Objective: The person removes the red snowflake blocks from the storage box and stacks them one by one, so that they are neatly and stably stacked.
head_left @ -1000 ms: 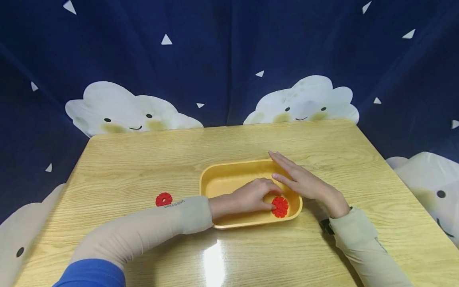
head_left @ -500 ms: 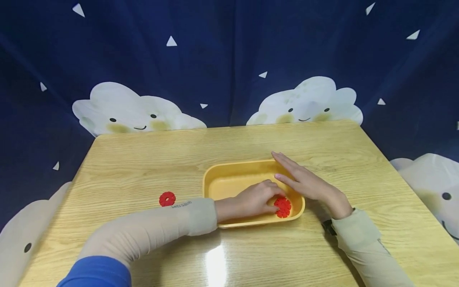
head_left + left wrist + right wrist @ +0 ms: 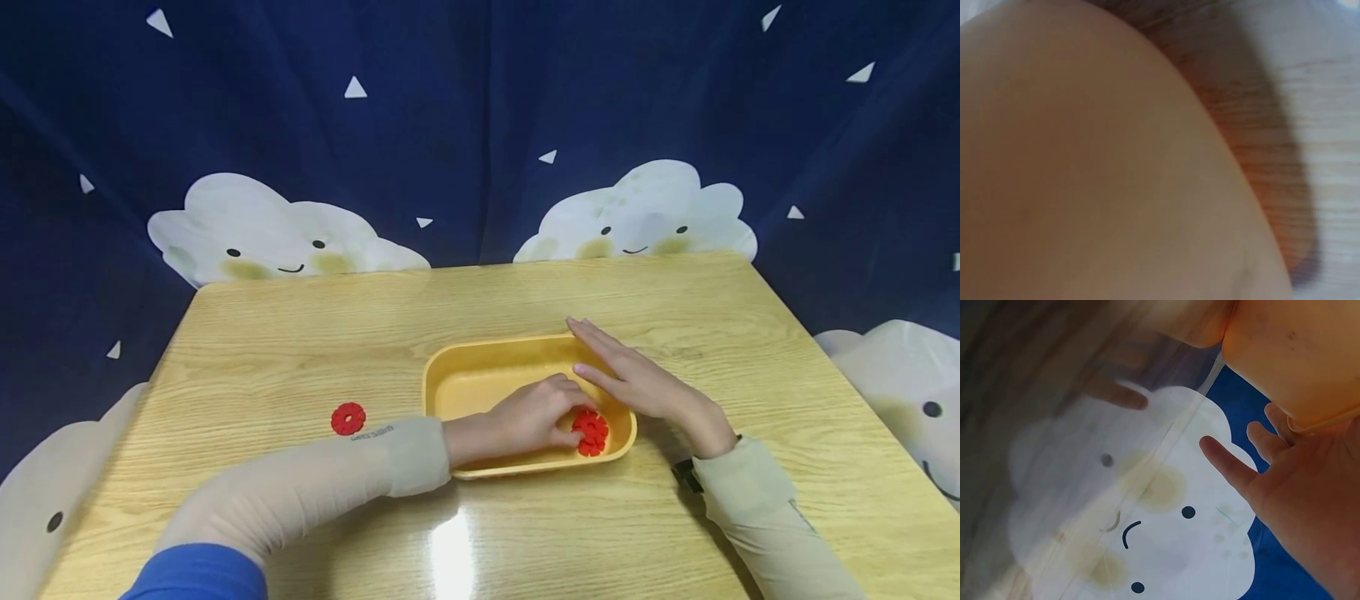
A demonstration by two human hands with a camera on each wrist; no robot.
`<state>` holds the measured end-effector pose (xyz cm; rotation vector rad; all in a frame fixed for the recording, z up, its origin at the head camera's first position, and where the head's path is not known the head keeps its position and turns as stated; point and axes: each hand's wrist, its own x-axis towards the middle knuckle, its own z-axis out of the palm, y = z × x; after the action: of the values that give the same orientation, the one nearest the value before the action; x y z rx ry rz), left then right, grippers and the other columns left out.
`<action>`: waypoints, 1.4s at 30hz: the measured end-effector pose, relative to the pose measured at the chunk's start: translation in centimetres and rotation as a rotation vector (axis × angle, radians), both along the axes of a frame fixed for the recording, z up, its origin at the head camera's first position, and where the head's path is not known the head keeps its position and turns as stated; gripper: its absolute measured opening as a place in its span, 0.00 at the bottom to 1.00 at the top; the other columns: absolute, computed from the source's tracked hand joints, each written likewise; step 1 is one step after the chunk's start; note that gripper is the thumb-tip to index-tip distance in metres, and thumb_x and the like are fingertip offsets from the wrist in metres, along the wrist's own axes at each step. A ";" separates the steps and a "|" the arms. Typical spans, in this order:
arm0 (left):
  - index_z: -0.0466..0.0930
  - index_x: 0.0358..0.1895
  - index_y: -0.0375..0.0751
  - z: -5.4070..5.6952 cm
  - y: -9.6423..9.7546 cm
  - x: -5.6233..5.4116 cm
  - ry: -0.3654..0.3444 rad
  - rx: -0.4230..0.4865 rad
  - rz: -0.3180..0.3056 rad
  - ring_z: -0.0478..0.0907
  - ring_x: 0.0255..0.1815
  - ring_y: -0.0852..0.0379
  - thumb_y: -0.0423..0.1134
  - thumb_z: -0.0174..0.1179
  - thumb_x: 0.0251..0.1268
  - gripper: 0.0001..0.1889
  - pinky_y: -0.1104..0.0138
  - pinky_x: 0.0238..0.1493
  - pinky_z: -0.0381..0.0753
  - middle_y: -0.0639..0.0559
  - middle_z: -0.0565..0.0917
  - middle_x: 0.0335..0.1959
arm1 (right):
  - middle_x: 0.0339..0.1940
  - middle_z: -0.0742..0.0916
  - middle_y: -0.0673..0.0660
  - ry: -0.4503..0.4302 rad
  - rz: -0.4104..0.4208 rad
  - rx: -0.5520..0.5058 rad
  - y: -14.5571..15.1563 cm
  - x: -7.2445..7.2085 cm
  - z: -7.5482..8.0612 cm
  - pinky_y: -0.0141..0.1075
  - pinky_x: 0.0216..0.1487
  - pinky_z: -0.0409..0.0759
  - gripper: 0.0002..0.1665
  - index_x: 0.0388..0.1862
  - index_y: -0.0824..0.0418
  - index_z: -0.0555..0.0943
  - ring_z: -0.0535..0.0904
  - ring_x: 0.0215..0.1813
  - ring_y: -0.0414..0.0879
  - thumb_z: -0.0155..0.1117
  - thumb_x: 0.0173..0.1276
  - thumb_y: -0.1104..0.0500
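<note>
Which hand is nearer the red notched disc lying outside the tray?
Left hand: inside the yellow tray, right of the red notched disc; the right hand is farther right, at the tray's rim.

Light wood-grain table fills lower half of head view, bright glare patch bottom centre; dark navy cloth backdrop across top, small white triangles scattered, two smiling white clouds mid-frame, partial ones at left and right borders
</note>
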<state>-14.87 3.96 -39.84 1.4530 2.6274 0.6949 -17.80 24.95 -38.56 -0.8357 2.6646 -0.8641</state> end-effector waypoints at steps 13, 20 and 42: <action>0.82 0.55 0.40 1.8 -3.6 0.5 -0.045 0.123 0.057 0.75 0.50 0.58 0.40 0.67 0.60 0.19 0.75 0.54 0.72 0.54 0.84 0.47 | 0.81 0.53 0.55 -0.001 -0.010 0.023 0.0 -0.2 0.0 0.61 0.72 0.50 0.41 0.81 0.48 0.47 0.46 0.79 0.54 0.49 0.76 0.41; 0.82 0.54 0.39 2.5 -6.0 1.2 -0.017 0.179 0.120 0.77 0.52 0.58 0.37 0.70 0.58 0.19 0.71 0.56 0.75 0.53 0.84 0.49 | 0.81 0.53 0.54 0.004 -0.011 0.021 0.0 -0.1 0.1 0.58 0.74 0.50 0.42 0.81 0.47 0.47 0.46 0.79 0.52 0.49 0.76 0.40; 0.82 0.54 0.40 3.2 -17.0 4.9 0.131 0.337 0.400 0.77 0.53 0.56 0.34 0.71 0.55 0.21 0.60 0.54 0.79 0.53 0.84 0.49 | 0.81 0.53 0.54 0.018 -0.003 0.017 0.1 -0.1 -0.2 0.55 0.75 0.48 0.42 0.81 0.48 0.47 0.45 0.79 0.52 0.49 0.76 0.41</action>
<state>-9.96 -13.02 -36.63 1.0627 3.0590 1.1645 -17.90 25.04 -38.76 -0.8395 2.6853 -0.8378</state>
